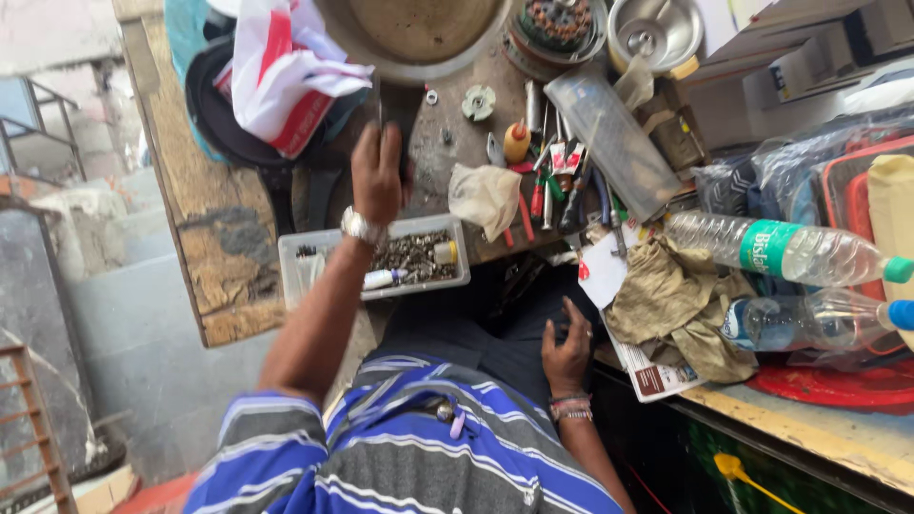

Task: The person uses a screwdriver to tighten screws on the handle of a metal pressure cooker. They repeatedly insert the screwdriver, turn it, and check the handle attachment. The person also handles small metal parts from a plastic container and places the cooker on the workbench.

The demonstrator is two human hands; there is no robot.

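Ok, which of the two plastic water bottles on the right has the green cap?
The upper bottle, lying on its side with a green label and green cap. The lower bottle, nearer the person, has a blue cap and blue label.

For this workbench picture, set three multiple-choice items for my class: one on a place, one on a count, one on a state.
1. Where does the clear tray of small metal parts sit?
A. near the bench's front edge, by the left wrist
B. on the floor
C. inside the steel bowl

2. How many plastic water bottles lie at the right?
A. one
B. two
C. four

3. How is the right hand?
A. gripping a hammer
B. resting empty on the lap
C. lifting a bottle

Answers: 1 A, the tray lies under the wrist with the watch. 2 B, a green-capped bottle and a blue-capped bottle. 3 B, its fingers spread on dark trousers.
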